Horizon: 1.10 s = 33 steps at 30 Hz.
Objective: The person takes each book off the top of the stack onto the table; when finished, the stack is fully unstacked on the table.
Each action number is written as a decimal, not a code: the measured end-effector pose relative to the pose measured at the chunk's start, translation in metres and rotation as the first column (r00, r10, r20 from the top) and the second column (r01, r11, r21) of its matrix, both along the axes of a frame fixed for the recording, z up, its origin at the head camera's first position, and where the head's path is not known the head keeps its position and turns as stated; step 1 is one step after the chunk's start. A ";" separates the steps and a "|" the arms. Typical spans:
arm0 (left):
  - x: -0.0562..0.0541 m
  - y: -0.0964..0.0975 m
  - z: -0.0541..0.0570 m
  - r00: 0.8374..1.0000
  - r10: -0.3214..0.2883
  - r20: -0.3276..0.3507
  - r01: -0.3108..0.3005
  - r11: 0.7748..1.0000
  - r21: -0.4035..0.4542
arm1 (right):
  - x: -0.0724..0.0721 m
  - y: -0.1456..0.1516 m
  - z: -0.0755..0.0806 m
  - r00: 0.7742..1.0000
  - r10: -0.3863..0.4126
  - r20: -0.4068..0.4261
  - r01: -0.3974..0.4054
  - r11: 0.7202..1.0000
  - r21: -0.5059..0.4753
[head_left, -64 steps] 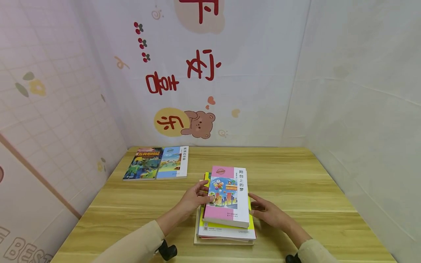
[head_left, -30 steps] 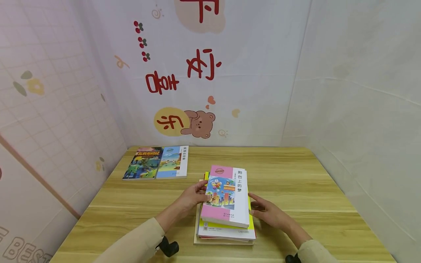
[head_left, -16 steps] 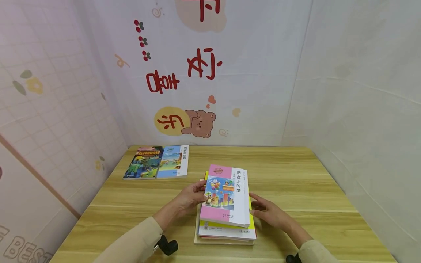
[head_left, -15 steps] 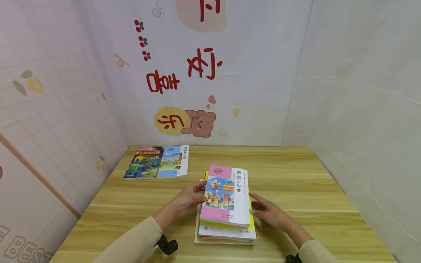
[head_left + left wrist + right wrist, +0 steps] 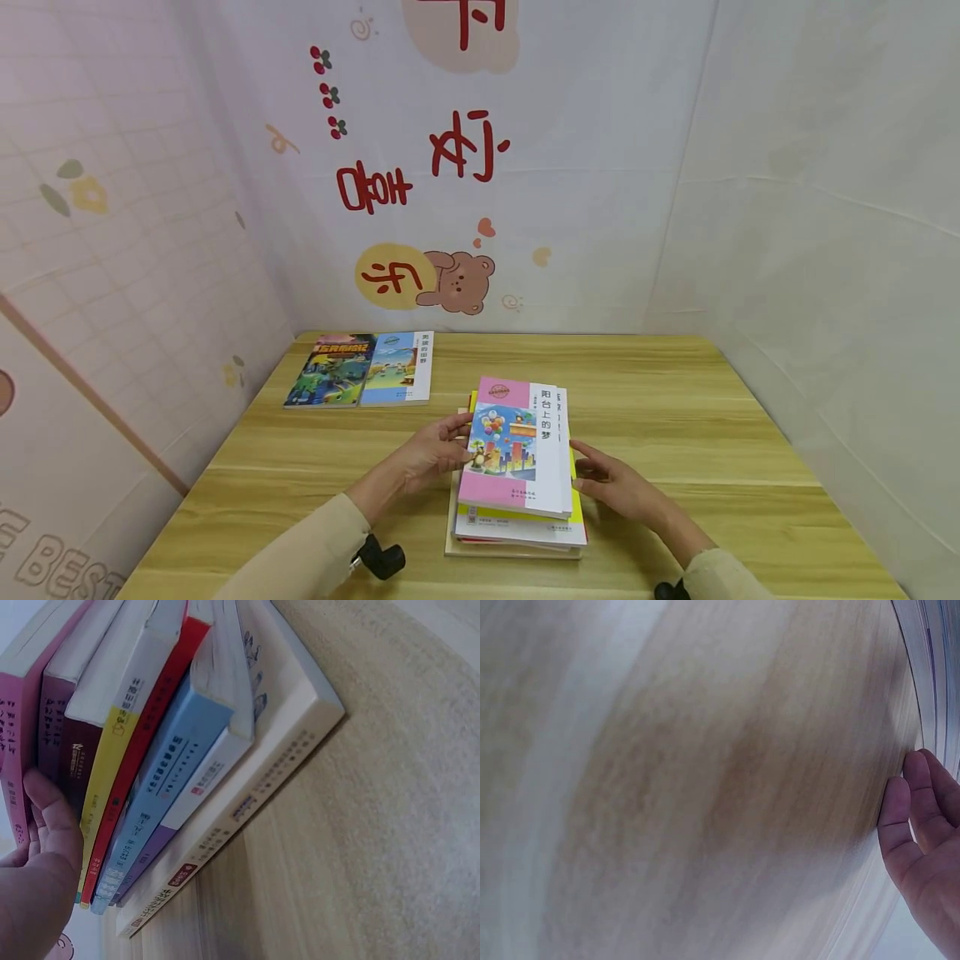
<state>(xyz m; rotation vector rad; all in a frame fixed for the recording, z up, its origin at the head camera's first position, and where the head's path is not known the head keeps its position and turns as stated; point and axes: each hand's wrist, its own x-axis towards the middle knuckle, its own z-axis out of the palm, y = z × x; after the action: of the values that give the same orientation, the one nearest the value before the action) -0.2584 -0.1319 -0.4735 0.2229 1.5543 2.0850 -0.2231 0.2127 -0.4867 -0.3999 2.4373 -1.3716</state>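
A stack of several books stands on the table. On top lies a book with a pink and white cover [image 5: 502,442], its picture showing balloons and buildings. My left hand [image 5: 423,460] pinches that book at its left edge; in the left wrist view its fingers reach between the pink spine [image 5: 11,712] and the book below. Under it are a yellow and white book [image 5: 517,527], a blue spine [image 5: 157,772] and, at the bottom, a thick cream book [image 5: 247,802]. My right hand [image 5: 618,492] touches the stack's right side with loosely extended fingers.
At the table's back left, a dark green illustrated book [image 5: 332,373] and a blue and white book [image 5: 397,369] lie flat side by side. The wooden table [image 5: 637,392] meets cloth-covered walls [image 5: 585,208] at the back and sides.
The top book has slid a little left with my left hand, baring a white strip of the book beneath at its right edge. My right hand has stayed in place.
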 end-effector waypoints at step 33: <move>0.002 -0.013 -0.002 0.999 0.009 -0.043 -0.007 0.999 0.036 | 0.002 0.001 -0.004 0.999 0.028 -0.023 -0.029 0.998 -0.049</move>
<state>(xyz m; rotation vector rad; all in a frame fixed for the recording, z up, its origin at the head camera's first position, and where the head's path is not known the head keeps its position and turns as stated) -0.2561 -0.1449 -0.4751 0.2772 1.5463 2.1286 -0.2211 0.2132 -0.4904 -0.4622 2.4104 -1.4250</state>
